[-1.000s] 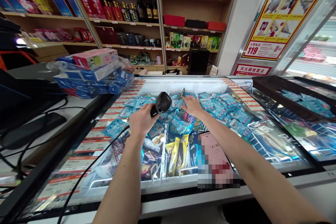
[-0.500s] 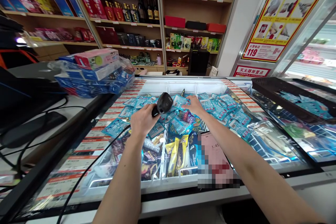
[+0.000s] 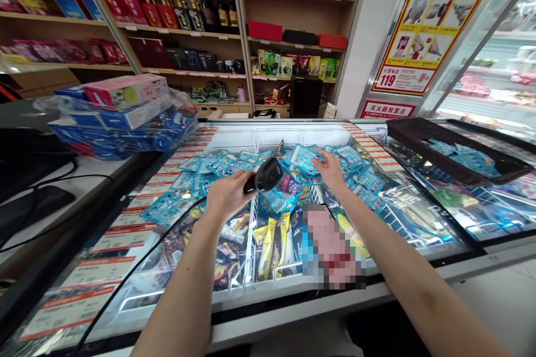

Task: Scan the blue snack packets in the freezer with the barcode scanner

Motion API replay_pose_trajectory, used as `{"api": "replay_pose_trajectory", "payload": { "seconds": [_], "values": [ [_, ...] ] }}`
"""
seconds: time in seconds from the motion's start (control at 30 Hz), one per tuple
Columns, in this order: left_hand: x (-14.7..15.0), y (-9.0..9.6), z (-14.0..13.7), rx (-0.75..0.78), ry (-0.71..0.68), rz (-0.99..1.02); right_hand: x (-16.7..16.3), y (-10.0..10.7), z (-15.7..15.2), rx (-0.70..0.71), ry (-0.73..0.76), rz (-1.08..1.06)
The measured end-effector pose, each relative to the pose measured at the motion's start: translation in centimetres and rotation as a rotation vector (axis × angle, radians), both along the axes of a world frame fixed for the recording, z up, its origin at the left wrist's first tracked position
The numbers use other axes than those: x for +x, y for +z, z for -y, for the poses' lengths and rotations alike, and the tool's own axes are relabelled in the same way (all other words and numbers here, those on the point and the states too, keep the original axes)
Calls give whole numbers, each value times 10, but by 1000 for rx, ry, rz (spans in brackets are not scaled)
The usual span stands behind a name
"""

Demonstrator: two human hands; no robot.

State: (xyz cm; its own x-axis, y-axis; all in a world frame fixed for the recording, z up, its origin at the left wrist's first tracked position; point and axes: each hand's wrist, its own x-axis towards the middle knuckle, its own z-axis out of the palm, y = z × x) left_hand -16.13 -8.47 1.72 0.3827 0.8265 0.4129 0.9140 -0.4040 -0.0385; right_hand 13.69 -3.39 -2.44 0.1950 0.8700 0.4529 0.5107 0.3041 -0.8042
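Observation:
A black corded barcode scanner (image 3: 268, 174) is gripped in my left hand (image 3: 228, 196), its head pointing right over the freezer's glass top. My right hand (image 3: 330, 171) pinches the right edge of a light-blue packet (image 3: 304, 158), which is lifted and tilted so its printed face shows. The packet is just beyond and right of the scanner's head, apart from it. Many similar blue packets (image 3: 366, 181) lie spread on the glass around both hands. Yellow-wrapped ice creams (image 3: 272, 242) show in the white wire baskets below.
Boxes in clear plastic (image 3: 125, 114) stand at the left by the counter. A dark basket (image 3: 456, 150) holding blue packets rests at the right. A partly blurred pink phone (image 3: 333, 242) lies near the front edge. The scanner's cable (image 3: 138, 273) runs down left.
My right hand has raised the blue packet off the pile and turned its face into view. The scanner stays in my left hand, slightly lower. The whole view has shifted to the right.

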Motion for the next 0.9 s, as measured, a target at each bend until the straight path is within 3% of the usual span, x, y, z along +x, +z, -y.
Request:
{"api": "replay_pose_trajectory", "payload": {
  "seconds": [0.27, 0.9],
  "values": [
    [16, -7, -1, -7, -106, -83, 11, -8, 23, 35, -80, 50],
    [25, -8, -2, -81, -113, -135, 2, -4, 31, 26, 15, 185]
  ]
}}
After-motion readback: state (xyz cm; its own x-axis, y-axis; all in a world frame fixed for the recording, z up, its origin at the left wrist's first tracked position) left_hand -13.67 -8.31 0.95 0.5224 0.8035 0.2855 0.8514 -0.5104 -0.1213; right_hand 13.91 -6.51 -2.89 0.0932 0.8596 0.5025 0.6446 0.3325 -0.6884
